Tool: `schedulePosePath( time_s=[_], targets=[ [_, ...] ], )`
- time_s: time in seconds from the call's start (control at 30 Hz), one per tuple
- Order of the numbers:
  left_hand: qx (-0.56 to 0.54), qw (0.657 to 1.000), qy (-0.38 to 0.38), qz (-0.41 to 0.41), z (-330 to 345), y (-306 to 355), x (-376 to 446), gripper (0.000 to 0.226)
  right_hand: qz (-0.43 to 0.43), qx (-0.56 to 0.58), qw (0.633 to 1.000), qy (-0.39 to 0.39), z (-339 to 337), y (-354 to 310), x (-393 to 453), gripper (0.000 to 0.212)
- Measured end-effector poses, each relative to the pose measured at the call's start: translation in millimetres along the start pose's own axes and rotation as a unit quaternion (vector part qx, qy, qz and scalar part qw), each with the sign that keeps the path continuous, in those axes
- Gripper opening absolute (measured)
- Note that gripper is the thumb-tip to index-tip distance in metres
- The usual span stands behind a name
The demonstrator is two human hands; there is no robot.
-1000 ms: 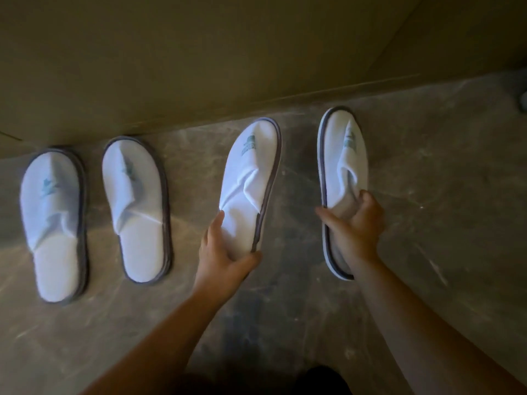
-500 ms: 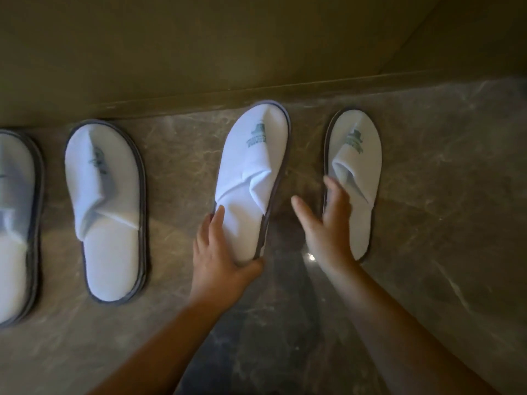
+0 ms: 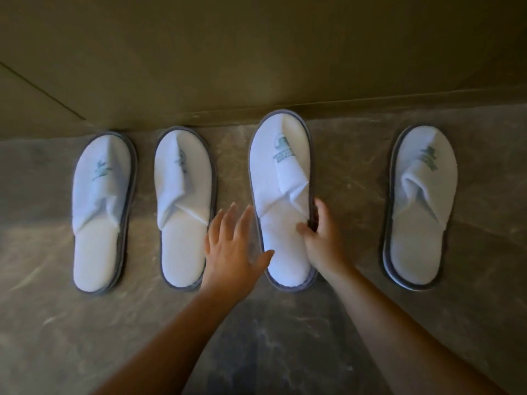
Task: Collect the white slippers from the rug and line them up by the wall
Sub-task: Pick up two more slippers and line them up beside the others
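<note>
Several white slippers with grey edging lie in a row on the stone floor, toes toward the wall [image 3: 256, 67]. The far-left slipper [image 3: 99, 212] and the second slipper [image 3: 184, 206] lie close together. The third slipper [image 3: 281, 195] is pinched at its right edge by my right hand [image 3: 320, 238], thumb on the insole and fingers at the sole. My left hand [image 3: 232, 249] hovers with fingers spread between the second and third slippers, holding nothing. The far-right slipper [image 3: 419, 206] lies apart, untouched.
A dark marbled stone floor [image 3: 256, 337] stretches toward me. A low skirting ledge [image 3: 370, 109] runs along the foot of the olive-coloured wall. The gap between the third and far-right slippers is wider than the other gaps.
My right hand left the far-right slipper and now grips the third slipper's right edge. My left hand released the third slipper and opened to its left. The third slipper now lies straight.
</note>
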State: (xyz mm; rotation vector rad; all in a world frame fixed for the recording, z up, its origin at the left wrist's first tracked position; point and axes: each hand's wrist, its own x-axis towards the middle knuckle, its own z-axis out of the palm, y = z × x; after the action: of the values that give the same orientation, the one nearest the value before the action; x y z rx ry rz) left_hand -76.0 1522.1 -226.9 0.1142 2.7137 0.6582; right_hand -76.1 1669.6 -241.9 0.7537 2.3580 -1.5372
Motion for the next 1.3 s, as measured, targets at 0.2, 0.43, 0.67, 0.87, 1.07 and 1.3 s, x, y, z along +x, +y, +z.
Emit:
schedulePosePath(
  time_s=[0.2,0.43,0.67,0.87,1.07,1.3],
  targets=[
    [0.061,0.998,-0.024,-0.015,-16.7,-60.9,-2.3,0.078,-0.020,-0.179,0.980,0.085,24.2,-3.5,-4.1,0.077],
    [0.112,0.989,-0.087,-0.039,-6.8,-97.8,-3.9,0.087,-0.022,-0.320,0.947,-0.014,54.3,6.7,-33.8,0.116],
    [0.101,0.990,-0.093,-0.027,-8.3,-99.8,-3.1,0.087,-0.007,-0.316,0.949,0.006,69.7,-0.2,-35.8,0.109],
    [0.105,0.989,-0.101,-0.022,-11.7,-100.1,-3.4,0.086,0.001,-0.303,0.953,0.016,77.6,-3.2,-37.7,0.107],
    [0.102,0.990,-0.095,-0.024,-10.7,-99.1,-3.3,0.085,0.003,-0.305,0.952,0.018,77.0,-2.6,-39.4,0.106],
    [0.093,0.991,-0.097,-0.019,-10.8,-98.2,-2.7,0.086,0.001,-0.307,0.951,0.026,71.8,1.0,-36.6,0.107]
  ],
)
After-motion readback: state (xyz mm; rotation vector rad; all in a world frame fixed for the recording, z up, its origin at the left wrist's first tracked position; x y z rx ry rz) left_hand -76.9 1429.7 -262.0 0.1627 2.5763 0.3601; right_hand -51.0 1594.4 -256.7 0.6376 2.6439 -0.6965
